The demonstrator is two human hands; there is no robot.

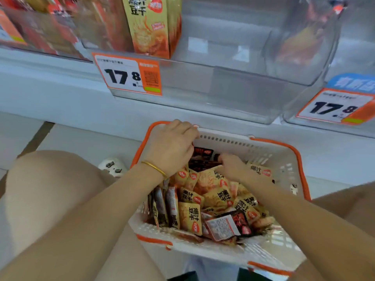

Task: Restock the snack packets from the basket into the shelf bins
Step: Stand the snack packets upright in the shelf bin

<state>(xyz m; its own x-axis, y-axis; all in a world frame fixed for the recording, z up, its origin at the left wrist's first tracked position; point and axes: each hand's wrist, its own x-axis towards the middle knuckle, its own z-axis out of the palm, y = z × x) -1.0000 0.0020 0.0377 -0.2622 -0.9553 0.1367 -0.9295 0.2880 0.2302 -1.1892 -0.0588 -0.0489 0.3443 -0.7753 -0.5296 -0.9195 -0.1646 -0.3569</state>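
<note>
Snack packets point(213, 197) in basket point(233, 141), right hand point(231, 166) fingers pinching dark ones, left hand point(172, 145) above them, grasp unclear.

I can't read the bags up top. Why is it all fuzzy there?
Head view: the top bins are smeared by blur and glare, the packets in the basket look sharper, and the wide lens seems to curve the shelf edge.

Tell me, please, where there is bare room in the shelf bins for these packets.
The middle bin is bare from the upright yellow pack to its right wall. The left bin is packed. The basket is crowded with packets, and the left hand and right hand fill its far end.
</note>
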